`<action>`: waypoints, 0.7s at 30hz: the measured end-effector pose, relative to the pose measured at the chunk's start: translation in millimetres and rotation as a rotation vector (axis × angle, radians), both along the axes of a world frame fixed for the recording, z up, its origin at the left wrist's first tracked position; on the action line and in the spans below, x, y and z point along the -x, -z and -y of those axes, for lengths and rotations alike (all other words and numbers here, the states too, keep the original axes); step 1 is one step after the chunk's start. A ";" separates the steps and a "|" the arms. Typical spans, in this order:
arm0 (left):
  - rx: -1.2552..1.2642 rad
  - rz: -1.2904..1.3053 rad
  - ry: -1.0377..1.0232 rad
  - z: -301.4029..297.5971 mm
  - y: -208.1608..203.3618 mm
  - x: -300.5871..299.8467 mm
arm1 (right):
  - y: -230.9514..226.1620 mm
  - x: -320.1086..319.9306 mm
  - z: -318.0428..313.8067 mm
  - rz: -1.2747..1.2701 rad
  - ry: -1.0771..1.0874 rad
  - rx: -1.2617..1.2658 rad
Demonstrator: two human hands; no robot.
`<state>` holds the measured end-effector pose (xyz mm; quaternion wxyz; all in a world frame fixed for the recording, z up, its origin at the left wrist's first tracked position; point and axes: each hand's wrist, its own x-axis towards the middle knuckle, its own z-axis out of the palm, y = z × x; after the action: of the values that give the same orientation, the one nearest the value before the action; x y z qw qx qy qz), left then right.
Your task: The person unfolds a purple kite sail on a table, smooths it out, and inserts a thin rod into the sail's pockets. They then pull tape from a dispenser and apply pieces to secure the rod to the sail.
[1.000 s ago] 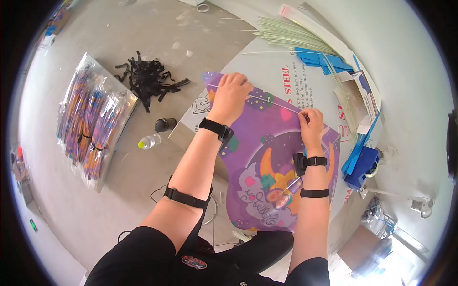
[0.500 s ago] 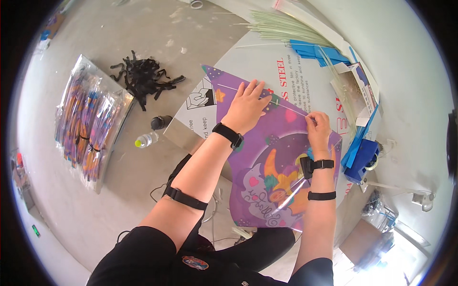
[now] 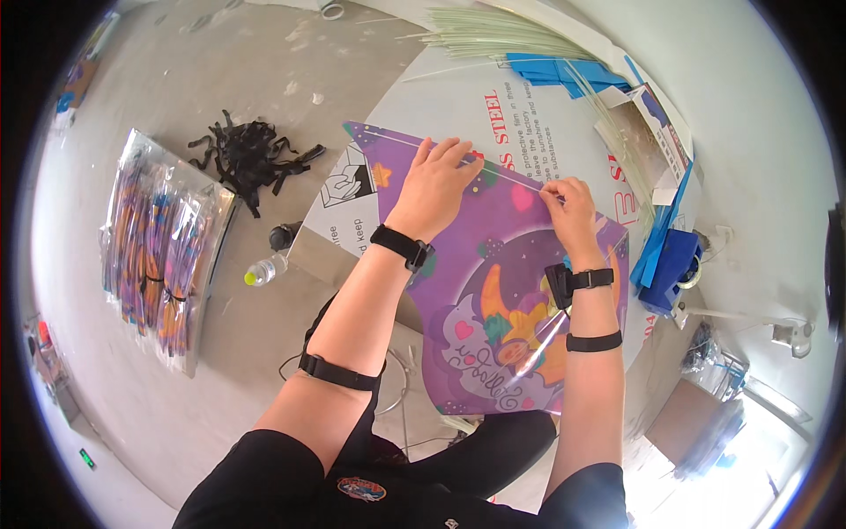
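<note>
a purple kite sheet [image 3: 507, 300] with a cartoon print lies in the middle of the frame, spread over a white printed board [image 3: 546, 115] that serves as the work surface. the left hand [image 3: 434, 181] lies flat and open on the sheet's upper edge, fingers spread and pointing toward the top of the frame, pressing the sheet down; it grips nothing. the right hand [image 3: 568, 204], just right of centre, has its fingers curled and pinched together on a thin pale rod [image 3: 458, 154] that runs along the sheet's upper edge from the corner at upper centre toward the right hand. both wrists carry black bands.

at the top of the frame a bundle of thin pale rods [image 3: 493, 40] fans out over the board, with blue strips [image 3: 551, 70] just beside it. a blue tape dispenser [image 3: 671, 269] sits at the right edge of the board. on the grey floor at the left lies a clear bag of colourful packed kites [image 3: 159, 247], and above it, well apart from the hands, a heap of black strips [image 3: 251, 154]. a small plastic bottle with a yellow cap [image 3: 264, 270] lies on the floor near the board's left edge.
</note>
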<state>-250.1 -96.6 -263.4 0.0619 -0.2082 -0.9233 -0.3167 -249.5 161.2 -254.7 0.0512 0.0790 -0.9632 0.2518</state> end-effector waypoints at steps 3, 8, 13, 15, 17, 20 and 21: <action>0.041 -0.005 0.003 0.9 2.4 -0.3 | 1.5 0.9 -2.2 -0.003 0.005 0.011; 0.070 -0.013 0.008 -1.7 2.7 -1.5 | 1.8 2.2 -7.0 -0.012 -0.001 0.000; 0.020 0.017 0.029 -2.4 3.5 -3.2 | 3.2 1.6 -7.2 0.009 0.007 0.029; 0.045 0.037 0.033 -3.6 3.2 -4.3 | 3.6 1.3 -8.0 0.027 0.017 0.030; 0.066 0.057 0.039 -5.0 3.8 -4.9 | 2.0 0.4 -6.4 0.043 0.029 0.025; 0.068 0.062 0.033 -5.4 3.0 -5.1 | 1.1 -0.3 -5.9 0.037 0.036 0.032; 0.067 0.062 0.031 -5.4 2.6 -5.0 | 2.0 -0.3 -6.5 0.033 0.036 0.039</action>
<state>-245.0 -91.2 -266.1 0.0213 -0.2146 -0.9315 -0.2930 -249.2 167.7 -256.8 0.0415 0.0567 -0.9601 0.2707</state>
